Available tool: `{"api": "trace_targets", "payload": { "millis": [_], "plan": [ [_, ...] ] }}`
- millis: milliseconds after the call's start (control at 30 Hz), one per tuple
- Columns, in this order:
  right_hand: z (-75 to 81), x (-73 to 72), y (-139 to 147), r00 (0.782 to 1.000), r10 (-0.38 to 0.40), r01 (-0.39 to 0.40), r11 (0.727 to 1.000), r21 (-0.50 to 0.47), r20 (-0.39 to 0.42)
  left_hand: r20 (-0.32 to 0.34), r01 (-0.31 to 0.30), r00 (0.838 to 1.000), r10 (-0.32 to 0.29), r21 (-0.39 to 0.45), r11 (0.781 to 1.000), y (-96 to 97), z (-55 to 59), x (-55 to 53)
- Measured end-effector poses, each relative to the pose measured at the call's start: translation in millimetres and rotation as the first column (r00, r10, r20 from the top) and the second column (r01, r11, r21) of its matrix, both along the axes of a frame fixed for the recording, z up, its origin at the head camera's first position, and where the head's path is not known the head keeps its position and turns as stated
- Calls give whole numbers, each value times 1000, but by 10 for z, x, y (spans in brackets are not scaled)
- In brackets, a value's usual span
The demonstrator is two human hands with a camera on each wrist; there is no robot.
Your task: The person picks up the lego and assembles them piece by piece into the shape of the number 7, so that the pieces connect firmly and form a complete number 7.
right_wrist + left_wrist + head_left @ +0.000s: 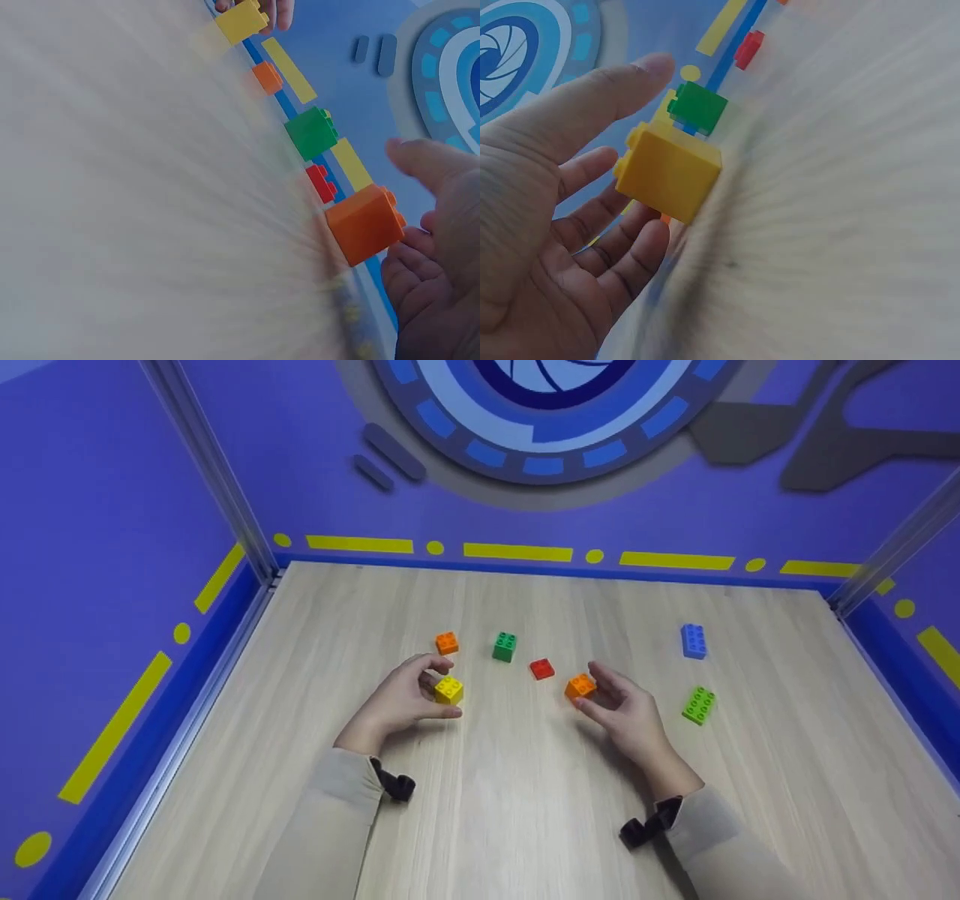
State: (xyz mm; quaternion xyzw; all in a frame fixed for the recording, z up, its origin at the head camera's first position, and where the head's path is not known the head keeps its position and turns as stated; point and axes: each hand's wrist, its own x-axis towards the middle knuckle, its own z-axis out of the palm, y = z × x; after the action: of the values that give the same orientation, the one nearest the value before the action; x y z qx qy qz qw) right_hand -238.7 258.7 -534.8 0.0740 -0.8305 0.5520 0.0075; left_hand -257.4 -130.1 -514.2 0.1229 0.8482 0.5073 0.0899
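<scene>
My left hand (401,697) is around a yellow brick (449,690) standing on the table, thumb on the near side and fingers on the far side. In the left wrist view, a gap shows between the thumb (656,67) and that yellow brick (671,176). My right hand (626,712) spreads beside a tall orange brick (580,687), its thumb tip overlapping the near corner in the head view. From the right wrist, the thumb (412,157) stands apart from this orange brick (365,225). A flat red brick (541,668) lies between the hands.
Beyond the hands are a smaller orange brick (447,643) and a dark green brick (505,646). To the right lie a blue brick (694,641) and a lime green brick (699,706). Purple panels (337,510) wall in the wooden table (510,825) at the back and sides.
</scene>
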Motion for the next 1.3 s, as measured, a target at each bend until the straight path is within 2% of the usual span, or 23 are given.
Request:
{"api": "trace_targets", "payload": {
  "millis": [233, 400, 533, 767, 1100, 1300],
  "plan": [
    [-45, -15, -16, 999, -44, 45, 997, 68, -9, -6, -24, 1000, 24, -19, 1000, -2, -88, -28],
    [-59, -18, -35, 998, -66, 65, 989, 135, 0, 4, -73, 997, 73, 0, 997, -14, -110, 0],
    [-60, -6, -45, 997, -74, 72, 985, 156, 4, -13, -78, 997, 78, 14, 997, -11, -119, 7],
    [-57, 13, -34, 999, -39, 37, 988, 147, 12, -51, -77, 995, 81, 80, 994, 41, -93, -6],
    [-60, 71, -75, 998, 49, -46, 993, 105, -25, -88, -53, 994, 65, 134, 990, 58, -57, 20],
    [-36, 73, -68, 997, 56, -49, 992, 115, -60, -105, -11, 994, 28, 159, 987, 115, -30, 18]
  ]
}}
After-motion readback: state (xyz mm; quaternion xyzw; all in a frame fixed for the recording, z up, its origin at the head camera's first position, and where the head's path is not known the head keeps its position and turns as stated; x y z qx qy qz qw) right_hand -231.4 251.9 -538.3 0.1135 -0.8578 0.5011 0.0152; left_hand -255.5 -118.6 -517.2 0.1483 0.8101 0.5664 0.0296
